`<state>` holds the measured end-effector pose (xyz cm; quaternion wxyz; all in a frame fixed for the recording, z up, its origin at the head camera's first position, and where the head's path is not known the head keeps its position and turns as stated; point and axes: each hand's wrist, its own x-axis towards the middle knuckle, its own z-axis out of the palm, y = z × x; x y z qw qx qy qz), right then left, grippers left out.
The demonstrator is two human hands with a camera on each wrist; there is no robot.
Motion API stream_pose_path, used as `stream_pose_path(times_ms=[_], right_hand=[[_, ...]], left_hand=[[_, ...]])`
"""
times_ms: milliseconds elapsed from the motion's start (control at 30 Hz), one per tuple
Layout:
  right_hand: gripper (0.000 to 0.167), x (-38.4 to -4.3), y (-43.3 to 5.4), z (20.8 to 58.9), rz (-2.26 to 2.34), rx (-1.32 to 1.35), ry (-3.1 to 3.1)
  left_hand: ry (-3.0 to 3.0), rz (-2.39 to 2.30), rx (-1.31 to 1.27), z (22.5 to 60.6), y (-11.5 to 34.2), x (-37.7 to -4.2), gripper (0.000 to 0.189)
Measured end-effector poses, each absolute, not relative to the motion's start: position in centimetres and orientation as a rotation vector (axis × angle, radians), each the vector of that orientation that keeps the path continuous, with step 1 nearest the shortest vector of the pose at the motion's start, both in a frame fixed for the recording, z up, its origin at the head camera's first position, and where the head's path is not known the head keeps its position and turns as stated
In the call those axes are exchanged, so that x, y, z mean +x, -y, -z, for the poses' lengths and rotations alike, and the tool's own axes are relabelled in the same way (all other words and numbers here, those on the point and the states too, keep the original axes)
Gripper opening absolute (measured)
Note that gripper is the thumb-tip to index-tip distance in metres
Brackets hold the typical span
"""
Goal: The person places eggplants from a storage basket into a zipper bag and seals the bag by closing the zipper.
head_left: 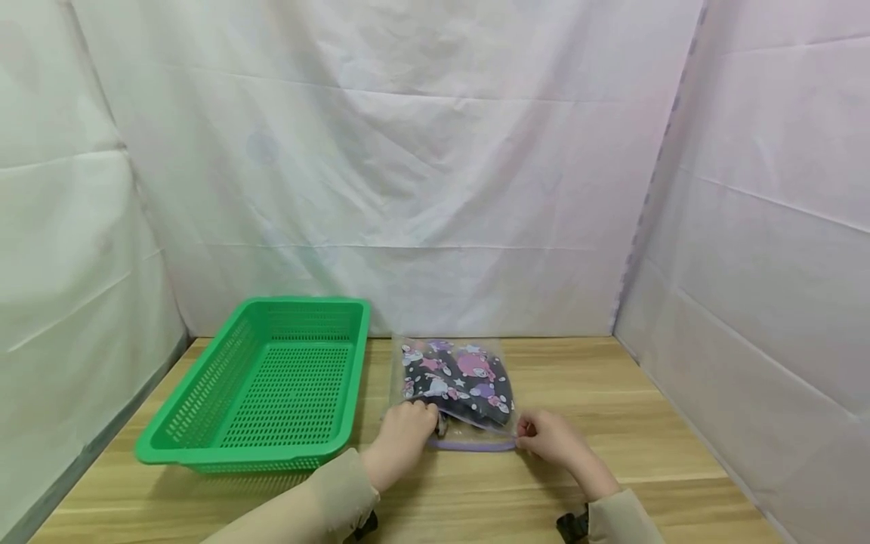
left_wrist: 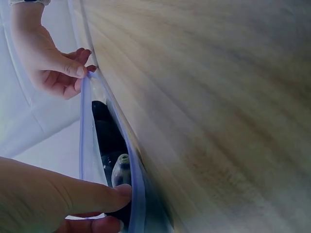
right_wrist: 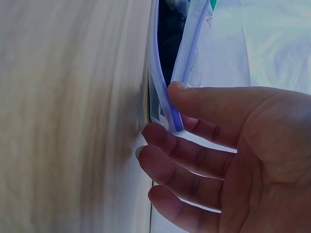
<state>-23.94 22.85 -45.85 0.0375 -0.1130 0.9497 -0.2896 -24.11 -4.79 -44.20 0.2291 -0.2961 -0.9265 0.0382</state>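
A clear zip bag (head_left: 454,437) with a purple closing strip lies flat on the table. Inside it is a folded black cloth item (head_left: 457,381) printed with pink, purple and white cartoon figures and stars. My left hand (head_left: 406,432) grips the left end of the bag's mouth, its thumb and fingertips at the opening. Beside that thumb, a small grey rounded object (left_wrist: 121,170) shows in the mouth; its kind is unclear. My right hand (head_left: 549,436) pinches the right corner of the strip between thumb and finger. Between the hands, the two purple edges (right_wrist: 187,53) stand apart.
A green perforated plastic basket (head_left: 353,378) stands on the left of the wood-grain table (head_left: 598,385), close to my left forearm. White cloth sheets (head_left: 408,189) hang behind the table and along both sides.
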Motion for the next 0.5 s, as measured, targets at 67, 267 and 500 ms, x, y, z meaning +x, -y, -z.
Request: stream_pose_path(times_ms=[67, 267, 500], right_hand=[[0.019, -23.8, -22.8, 45.9, 0.886, -0.342, -2.917], [0.020, -23.7, -22.8, 45.8, 0.873, -0.308, -2.926], [0.020, -23.9, -22.8, 45.9, 0.861, -0.323, -2.940]], left_hand=[[2.573, -0.109, -0.832, 44.1, 4.8, -24.1, 0.019], [2.619, -0.075, -0.861, 43.5, 5.2, -23.9, 0.017], [2.596, 0.023, -0.835, 42.6, 5.7, -23.5, 0.015]])
